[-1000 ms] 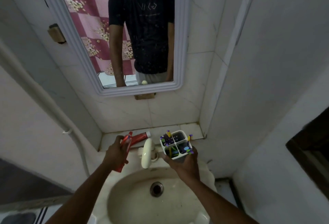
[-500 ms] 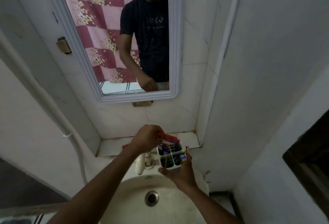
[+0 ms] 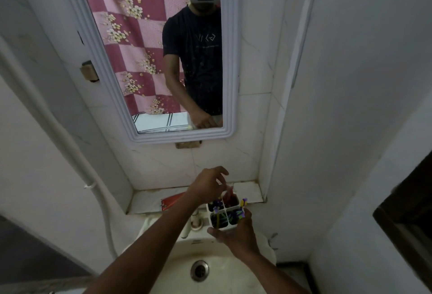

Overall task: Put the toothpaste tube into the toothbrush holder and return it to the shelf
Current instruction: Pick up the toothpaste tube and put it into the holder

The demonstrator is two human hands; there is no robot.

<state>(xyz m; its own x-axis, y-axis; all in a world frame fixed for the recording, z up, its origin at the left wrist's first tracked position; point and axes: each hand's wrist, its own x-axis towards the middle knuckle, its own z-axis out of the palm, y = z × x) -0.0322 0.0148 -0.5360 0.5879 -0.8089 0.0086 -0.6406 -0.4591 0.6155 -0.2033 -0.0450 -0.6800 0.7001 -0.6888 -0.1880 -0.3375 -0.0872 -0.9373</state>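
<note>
The white four-compartment toothbrush holder is held over the sink, just in front of the tiled shelf. My right hand grips it from below and behind. Purple and yellow toothbrushes fill its other compartments. The red toothpaste tube stands in the back right compartment, its top end sticking out. My left hand hovers right above that end with the fingers spread apart.
A second red tube lies on the shelf's left part, partly behind my left forearm. Below are the tap, the sink basin with its drain. A mirror hangs above; a white pipe runs down the left wall.
My left hand carried the red tube from the left over to the holder and lowered it into the back right compartment; its fingers have now spread. The holder stayed in my right hand.
</note>
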